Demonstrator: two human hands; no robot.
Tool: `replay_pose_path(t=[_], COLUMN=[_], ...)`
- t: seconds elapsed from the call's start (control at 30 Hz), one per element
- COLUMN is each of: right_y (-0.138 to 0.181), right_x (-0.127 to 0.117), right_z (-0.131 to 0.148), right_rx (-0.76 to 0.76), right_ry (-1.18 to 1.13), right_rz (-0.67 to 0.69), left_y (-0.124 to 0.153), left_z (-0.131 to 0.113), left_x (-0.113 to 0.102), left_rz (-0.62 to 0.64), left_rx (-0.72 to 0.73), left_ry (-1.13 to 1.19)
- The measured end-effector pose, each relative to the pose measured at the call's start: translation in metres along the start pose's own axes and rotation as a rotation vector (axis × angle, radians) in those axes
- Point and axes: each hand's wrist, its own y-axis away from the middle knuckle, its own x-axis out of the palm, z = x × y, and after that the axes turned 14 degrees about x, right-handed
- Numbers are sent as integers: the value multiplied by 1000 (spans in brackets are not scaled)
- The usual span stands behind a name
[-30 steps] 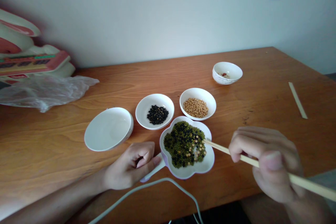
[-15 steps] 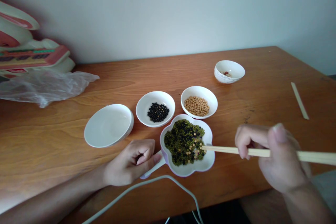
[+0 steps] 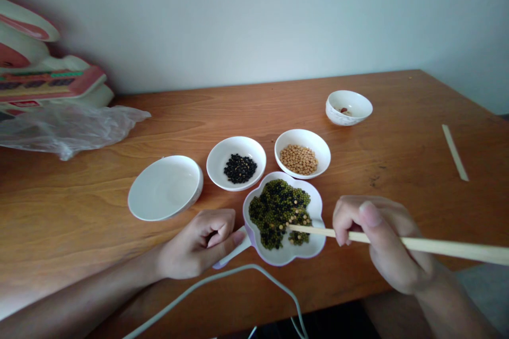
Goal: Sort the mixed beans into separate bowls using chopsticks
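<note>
My left hand (image 3: 201,246) is closed, its thumb lying on the handle (image 3: 234,251) of a white, purple-edged, flower-shaped dish (image 3: 316,243). Green beans (image 3: 262,206) mixed with black and tan beans lie in that dish. Wooden chopsticks (image 3: 437,246) are gripped in my right hand (image 3: 385,238), and their tips rest among the beans near the dish's middle. Just behind stand a white bowl (image 3: 214,161) of black beans (image 3: 240,168) and another bowl (image 3: 324,151) of soybeans (image 3: 299,159).
A larger white bowl (image 3: 159,190) with nothing visible inside stands left. Farther back is a bowl (image 3: 332,114) with small reddish and pale bits. A flat light strip (image 3: 455,153) lies right. A plastic bag (image 3: 79,130) and a toy (image 3: 59,82) sit left. A cable (image 3: 222,274) crosses in front.
My right hand has moved left with the chopsticks, whose tips have shifted toward the dish's middle. Some beans there are pushed apart. My left hand stays put on the handle.
</note>
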Motion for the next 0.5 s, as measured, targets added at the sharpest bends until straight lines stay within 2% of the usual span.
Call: replay_pose_path(t=[0.07, 0.13, 0.27, 0.37, 0.5], right_y=[1, 2, -1, -2, 2], right_x=[-1, 1, 5, 2, -7], right_z=[-2, -2, 1, 0, -5], right_rx=[-14, -7, -19, -63, -17], right_ry=[-39, -63, 43, 66, -89], right_rz=[-12, 42, 95, 12, -72], left_y=[0, 0, 0, 0, 0], left_z=[0, 0, 1, 0, 0], left_x=[0, 0, 0, 0, -1], left_rz=[-1, -3, -3, 2, 8], left_rx=[8, 15, 11, 13, -10], left_ry=[-2, -3, -2, -16, -25])
